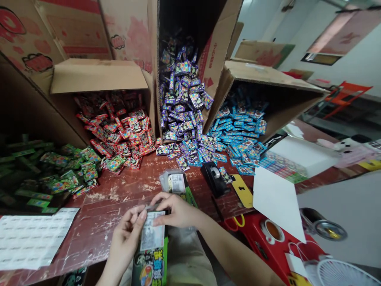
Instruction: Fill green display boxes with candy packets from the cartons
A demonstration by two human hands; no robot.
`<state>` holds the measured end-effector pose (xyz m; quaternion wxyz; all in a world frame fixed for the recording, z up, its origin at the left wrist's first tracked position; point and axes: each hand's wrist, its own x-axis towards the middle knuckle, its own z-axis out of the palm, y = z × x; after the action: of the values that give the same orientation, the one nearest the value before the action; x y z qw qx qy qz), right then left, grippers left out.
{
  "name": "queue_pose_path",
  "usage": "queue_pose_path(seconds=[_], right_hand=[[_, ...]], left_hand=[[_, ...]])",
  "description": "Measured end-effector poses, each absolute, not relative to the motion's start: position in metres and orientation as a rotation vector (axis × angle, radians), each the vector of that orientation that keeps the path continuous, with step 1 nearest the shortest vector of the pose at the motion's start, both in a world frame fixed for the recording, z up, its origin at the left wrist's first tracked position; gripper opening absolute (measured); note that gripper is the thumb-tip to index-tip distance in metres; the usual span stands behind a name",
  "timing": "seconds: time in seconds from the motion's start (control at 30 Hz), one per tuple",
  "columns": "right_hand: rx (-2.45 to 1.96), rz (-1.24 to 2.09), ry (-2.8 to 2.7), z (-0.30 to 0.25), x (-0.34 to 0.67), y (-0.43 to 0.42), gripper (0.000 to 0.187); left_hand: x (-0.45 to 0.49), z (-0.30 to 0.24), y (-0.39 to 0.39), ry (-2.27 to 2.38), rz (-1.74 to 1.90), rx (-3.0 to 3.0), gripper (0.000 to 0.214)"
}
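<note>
A flat black and green candy box (150,254) with a white printed label stands tilted in front of me, its lower end cut off by the picture's edge. My left hand (126,232) pinches its upper left edge between thumb and fingers. Across the top, my right hand (177,212) is closed on the same end, its thumb on the label and its fingertips at a bit of clear film. Just beyond the hands lies a second labelled box (177,183) in clear plastic, partly hidden by my right hand.
Cartons of small packets stand behind: green (71,178), red (125,135), purple (184,103) and blue (238,127). A label sheet (35,238) lies left. Rightward are a black tape dispenser (213,178), yellow phone (241,190), white paper (276,202) and a cup (272,231) on a red stool.
</note>
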<state>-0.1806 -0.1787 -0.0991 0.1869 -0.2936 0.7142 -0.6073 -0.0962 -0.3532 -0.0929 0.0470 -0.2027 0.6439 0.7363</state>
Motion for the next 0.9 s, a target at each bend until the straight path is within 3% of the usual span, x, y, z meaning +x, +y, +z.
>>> queue_pose_path(seconds=[0.17,0.37,0.63,0.77,0.9], right_hand=[[0.253,-1.817,2.476,-0.125,-0.253,-0.152,0.017],[0.624,-1.769,2.615,-0.157,-0.297,-0.123,0.041],[0.542,-2.146,2.425,-0.148,-0.294,-0.108,0.034],[0.229,-2.400,2.042,-0.112,-0.265,-0.117,0.048],[-0.170,-2.382,1.767,-0.076,-0.239,-0.151,0.029]], left_hand=[[-0.100,-0.102,-0.368,1.939,2.271,-0.677,0.052],[-0.094,-0.115,-0.375,1.888,2.255,-0.662,0.050],[-0.093,-0.124,-0.377,1.818,2.281,-0.664,0.047],[-0.091,-0.129,-0.379,1.804,2.308,-0.677,0.040],[-0.085,-0.128,-0.373,1.834,2.346,-0.598,0.037]])
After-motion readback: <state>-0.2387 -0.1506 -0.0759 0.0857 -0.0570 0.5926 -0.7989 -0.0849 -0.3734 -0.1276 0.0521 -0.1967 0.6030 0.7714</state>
